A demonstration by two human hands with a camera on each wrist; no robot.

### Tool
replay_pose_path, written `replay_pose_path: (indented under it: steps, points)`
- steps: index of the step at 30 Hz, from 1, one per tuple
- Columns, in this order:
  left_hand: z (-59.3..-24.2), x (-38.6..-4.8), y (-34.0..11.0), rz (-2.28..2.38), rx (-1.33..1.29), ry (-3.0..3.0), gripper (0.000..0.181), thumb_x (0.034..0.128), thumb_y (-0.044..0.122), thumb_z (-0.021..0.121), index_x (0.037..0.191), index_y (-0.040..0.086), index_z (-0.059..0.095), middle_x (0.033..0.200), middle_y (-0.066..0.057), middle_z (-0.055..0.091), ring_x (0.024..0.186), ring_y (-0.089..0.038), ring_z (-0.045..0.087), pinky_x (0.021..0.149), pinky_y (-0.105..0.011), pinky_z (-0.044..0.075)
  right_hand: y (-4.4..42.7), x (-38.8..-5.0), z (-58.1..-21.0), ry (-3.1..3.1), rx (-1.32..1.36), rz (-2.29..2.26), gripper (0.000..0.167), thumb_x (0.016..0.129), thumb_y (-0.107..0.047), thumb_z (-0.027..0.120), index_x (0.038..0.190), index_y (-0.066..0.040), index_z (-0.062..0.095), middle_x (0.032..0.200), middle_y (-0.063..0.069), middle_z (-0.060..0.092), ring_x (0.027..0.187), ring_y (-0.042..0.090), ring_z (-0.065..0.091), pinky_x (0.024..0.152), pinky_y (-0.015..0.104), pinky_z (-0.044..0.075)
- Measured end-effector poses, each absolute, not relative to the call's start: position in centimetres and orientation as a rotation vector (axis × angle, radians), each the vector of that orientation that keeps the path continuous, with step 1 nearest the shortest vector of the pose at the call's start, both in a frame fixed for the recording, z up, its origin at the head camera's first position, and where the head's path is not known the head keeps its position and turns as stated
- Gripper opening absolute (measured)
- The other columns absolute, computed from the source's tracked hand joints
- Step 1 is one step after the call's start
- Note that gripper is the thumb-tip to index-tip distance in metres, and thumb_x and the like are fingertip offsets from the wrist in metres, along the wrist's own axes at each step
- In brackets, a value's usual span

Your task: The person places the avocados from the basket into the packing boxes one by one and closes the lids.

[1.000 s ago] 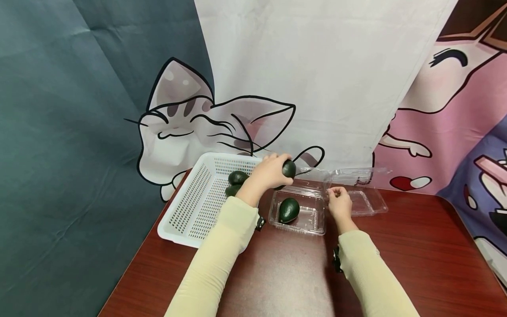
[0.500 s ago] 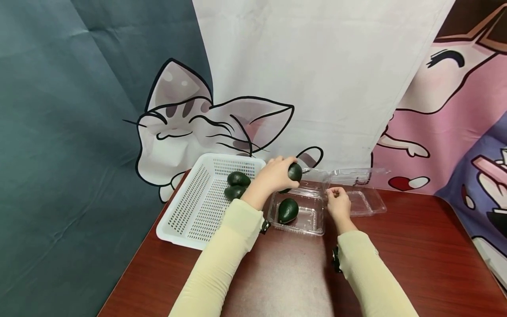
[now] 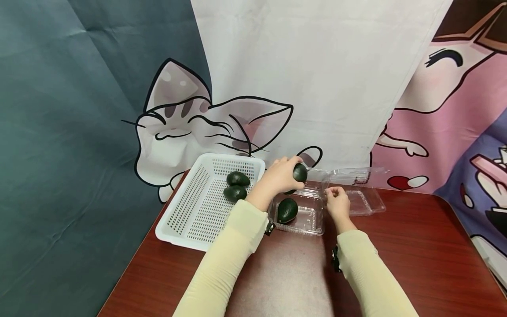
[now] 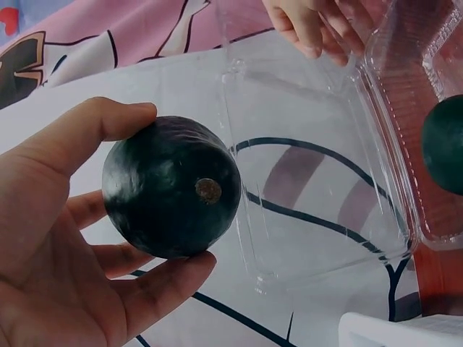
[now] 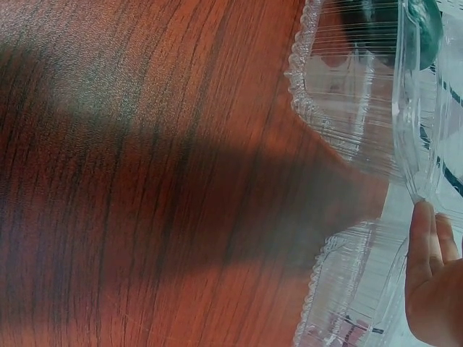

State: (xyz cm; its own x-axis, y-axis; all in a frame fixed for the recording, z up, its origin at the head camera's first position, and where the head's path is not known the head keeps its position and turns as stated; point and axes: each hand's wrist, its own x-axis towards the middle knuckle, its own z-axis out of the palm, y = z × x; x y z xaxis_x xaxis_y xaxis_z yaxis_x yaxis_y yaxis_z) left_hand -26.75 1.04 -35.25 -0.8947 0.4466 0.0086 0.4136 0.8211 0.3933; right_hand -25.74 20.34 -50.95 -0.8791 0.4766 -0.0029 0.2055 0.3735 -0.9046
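Note:
In the head view my left hand [image 3: 279, 178] grips a dark green avocado [image 3: 299, 172] above the back of a clear plastic container [image 3: 313, 232]. Thumb and fingers curl round the avocado [image 4: 170, 186] in the left wrist view. A dark green patch also shows beneath that hand in the head view; whether it is the same fruit I cannot tell. Another avocado [image 3: 287, 210] lies in the container's left part. My right hand [image 3: 338, 204] pinches the container's edge at its right back corner. Its fingertips meet the clear rim [image 5: 409, 144] in the right wrist view.
A white perforated basket [image 3: 168, 235] stands on the left, with two avocados [image 3: 238, 178] inside. A second clear container [image 3: 364, 214] with a raised lid is behind and right of my right hand. A printed cloth [image 3: 317, 79] hangs behind the reddish-brown table [image 3: 420, 246].
My left hand has moved right with the avocado, away from the basket and farther over the container. The right hand keeps its place at the container's edge.

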Motion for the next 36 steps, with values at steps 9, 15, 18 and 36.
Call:
replay_pose_path:
  steps: [9, 15, 18, 36]
  points:
    - [-35.5, -26.5, 1.9, 0.588, 0.737, 2.931, 0.064, 0.0709, 0.036, 0.073, 0.129, 0.024, 0.048, 0.115, -0.004, 0.052, 0.098, -0.021, 0.049, 0.078, -0.034, 0.044, 20.4, -25.6, -50.9, -2.41, -0.571, 1.402, 0.018, 0.094, -0.017, 0.052, 0.098, 0.001, 0.056, 0.097, 0.022, 0.064, 0.071, 0.021, 0.062, 0.052, 0.017, 0.041]
    - [-35.8, -26.3, 2.4, 0.556, 0.743, 2.937, 0.066, 0.0716, 0.037, 0.072, 0.131, 0.024, 0.047, 0.118, -0.004, 0.052, 0.097, -0.021, 0.049, 0.078, -0.034, 0.044, 20.4, -25.6, -50.9, -2.418, -0.569, 1.378, 0.018, 0.094, -0.017, 0.053, 0.098, 0.0, 0.057, 0.096, 0.021, 0.064, 0.074, 0.023, 0.062, 0.058, 0.023, 0.042]
    - [-36.0, -26.3, 2.7, 0.548, 0.734, 2.936, 0.065, 0.0725, 0.038, 0.072, 0.131, 0.025, 0.047, 0.119, -0.003, 0.052, 0.098, -0.02, 0.049, 0.078, -0.035, 0.044, 20.4, -25.6, -50.9, -2.417, -0.565, 1.371, 0.017, 0.094, -0.017, 0.053, 0.098, 0.0, 0.056, 0.096, 0.021, 0.064, 0.082, 0.031, 0.061, 0.065, 0.03, 0.043]
    - [-38.4, -26.0, 4.0, 0.531, 0.674, 2.947, 0.066, 0.0723, 0.043, 0.072, 0.131, 0.027, 0.047, 0.115, -0.004, 0.054, 0.095, -0.021, 0.05, 0.071, -0.032, 0.045, 20.4, -25.6, -50.8, -2.416, -0.582, 1.384, 0.018, 0.094, -0.017, 0.053, 0.098, 0.0, 0.057, 0.096, 0.02, 0.063, 0.086, 0.032, 0.058, 0.071, 0.035, 0.042]
